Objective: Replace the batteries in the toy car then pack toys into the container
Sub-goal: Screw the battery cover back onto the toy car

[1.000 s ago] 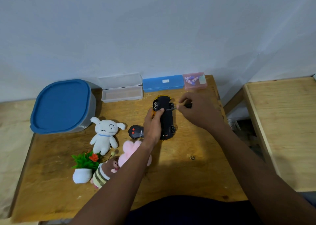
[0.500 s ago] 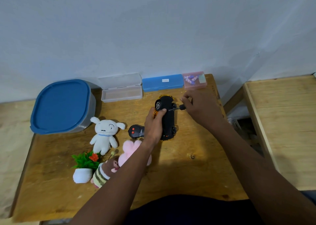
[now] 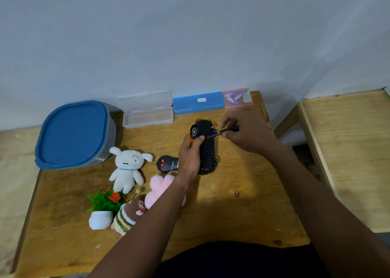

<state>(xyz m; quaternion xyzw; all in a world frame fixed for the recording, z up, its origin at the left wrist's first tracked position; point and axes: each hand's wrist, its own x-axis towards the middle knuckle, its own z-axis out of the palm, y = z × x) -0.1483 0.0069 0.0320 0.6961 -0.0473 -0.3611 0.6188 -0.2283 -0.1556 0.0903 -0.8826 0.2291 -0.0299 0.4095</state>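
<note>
Toy car (image 3: 205, 148): lying belly-up near the middle of the wooden surface (image 3: 232, 218), black underside showing, orange body peeking out at the far end.
Left hand (image 3: 190, 155): gripping the car along its left flank, thumb pressing on the underside by the front wheel.
Right hand (image 3: 244, 132): pinching a small screwdriver (image 3: 224, 131), its tip meeting the underside just beside the left thumb.
Remote control (image 3: 166, 163): sitting just left of the car, partly hidden behind the left hand.
Container (image 3: 73, 134): standing at the far left corner, blue lid closed.
Plush toys: white dog (image 3: 127, 167), pink plush (image 3: 160, 190) and striped doll (image 3: 126, 218) lying left of the left forearm, which is covering part of the pink one.
Potted plant (image 3: 103, 209): standing beside the striped doll.
Cases: clear box (image 3: 147, 110), blue case (image 3: 198, 102) and pink box (image 3: 238, 98) lining the wall behind the car.
</note>
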